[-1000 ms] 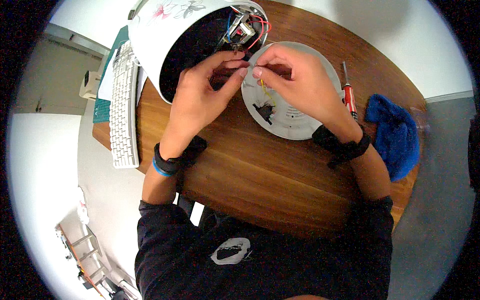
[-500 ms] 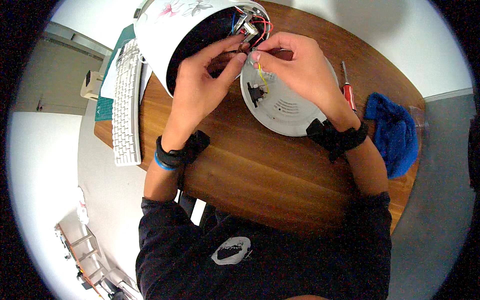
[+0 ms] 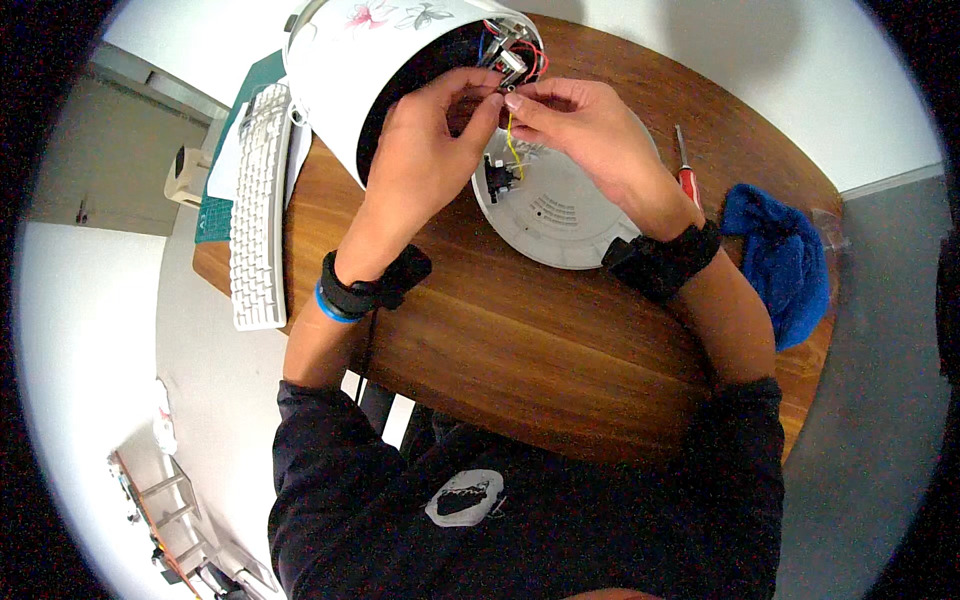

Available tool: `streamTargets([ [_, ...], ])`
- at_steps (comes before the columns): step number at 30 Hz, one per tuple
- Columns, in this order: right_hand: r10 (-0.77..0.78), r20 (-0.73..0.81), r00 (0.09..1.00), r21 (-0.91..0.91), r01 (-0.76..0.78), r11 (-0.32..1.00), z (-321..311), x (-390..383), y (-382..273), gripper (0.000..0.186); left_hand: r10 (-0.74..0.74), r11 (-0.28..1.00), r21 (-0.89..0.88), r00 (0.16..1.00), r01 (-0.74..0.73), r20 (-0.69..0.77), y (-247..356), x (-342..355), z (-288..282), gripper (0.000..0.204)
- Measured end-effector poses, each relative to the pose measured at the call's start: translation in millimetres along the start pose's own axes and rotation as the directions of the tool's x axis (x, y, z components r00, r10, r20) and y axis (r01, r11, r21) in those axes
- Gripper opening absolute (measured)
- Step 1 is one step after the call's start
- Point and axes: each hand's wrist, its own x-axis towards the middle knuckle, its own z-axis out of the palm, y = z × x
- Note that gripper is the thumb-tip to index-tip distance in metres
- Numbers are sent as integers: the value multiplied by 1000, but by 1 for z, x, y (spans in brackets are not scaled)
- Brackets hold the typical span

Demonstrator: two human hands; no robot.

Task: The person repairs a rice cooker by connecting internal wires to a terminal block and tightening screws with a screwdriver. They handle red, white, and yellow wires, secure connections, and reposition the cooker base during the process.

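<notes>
A white rounded appliance housing (image 3: 390, 50) with a flower print lies on its side, its dark open end facing me. Inside its rim sit a metal part (image 3: 512, 66) and red wires (image 3: 540, 62). My left hand (image 3: 425, 140) is closed in a pinch beside that metal part; whatever lies between its fingertips is too small to make out. Almost touching it, my right hand (image 3: 595, 135) pinches the upper end of a yellow wire (image 3: 513, 140). This wire runs down to a black socket (image 3: 497, 182) on the round white base cover (image 3: 545, 235), which rests below my hands.
Right of the cover lie a red-handled screwdriver (image 3: 687, 178) and a crumpled blue cloth (image 3: 785, 265). A white keyboard (image 3: 258, 220) and a green cutting mat (image 3: 213, 218) are at the left of the wooden table (image 3: 520, 350). A wall stands behind the table.
My fingertips have come closer together, bringing the yellow wire's end up to my left fingers by the metal part. The housing appears slightly farther right in the picture.
</notes>
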Motion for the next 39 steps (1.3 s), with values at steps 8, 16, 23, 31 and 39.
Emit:
streamTargets([
  [8, -5, -6, 1000, 88, 5, 996, -1, -1, 4, 32, -17, 999, 50, 1000, 17, -9, 2, 1, 5, 20],
  [16, 50, -12, 999, 130, -48, 990, 0, -2, 2, 38, -9, 997, 71, 1000, 8, 16, -1, 1, 2, 22],
  [23, 4, -17, 1000, 57, -3, 998, 2, -5, -2, 35, -26, 997, 67, 1000, 26, 9, 0, -2, 0, 21],
  [31, -115, -109, 987, -4, 115, 993, 11, -3, 11, 26, -14, 1000, 22, 1000, 15, -13, -6, -6, -1, 21],
  [39, -153, -86, 984, -102, 144, 984, 8, -11, 7, 26, -29, 999, -16, 1000, 29, -6, -13, -8, -1, 23],
])
